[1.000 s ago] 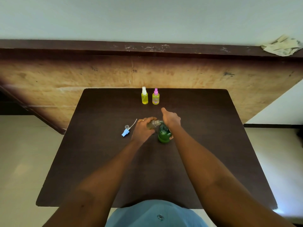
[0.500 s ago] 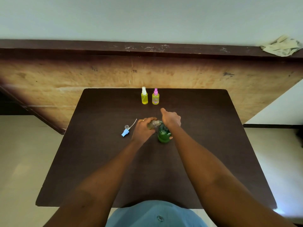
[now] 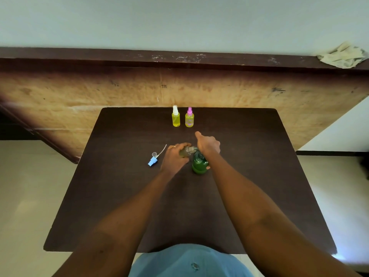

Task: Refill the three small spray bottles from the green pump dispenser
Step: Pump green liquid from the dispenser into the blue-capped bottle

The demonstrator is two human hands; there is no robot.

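Hands meet on the tabletop (image 3: 249, 156): left hand (image 3: 174, 158) grips the uncapped small spray bottle (image 3: 186, 151), tipped with its long axis 9-to-3, neck toward the green pump dispenser (image 3: 199, 164) at its 3 o'clock. Right hand (image 3: 207, 145) curls over its top, thumb out, nearer for pressing.

Glossy green plastic dispenser (image 3: 199, 163) on a matt dark table (image 3: 249, 176); scuffed wooden panel (image 3: 119, 92) behind.

Green pump dispenser (image 3: 199, 165), uncapped bottle (image 3: 186, 151) tilted at its spout; white-capped bottle (image 3: 175, 117), pink-capped bottle (image 3: 189, 119) upright behind.
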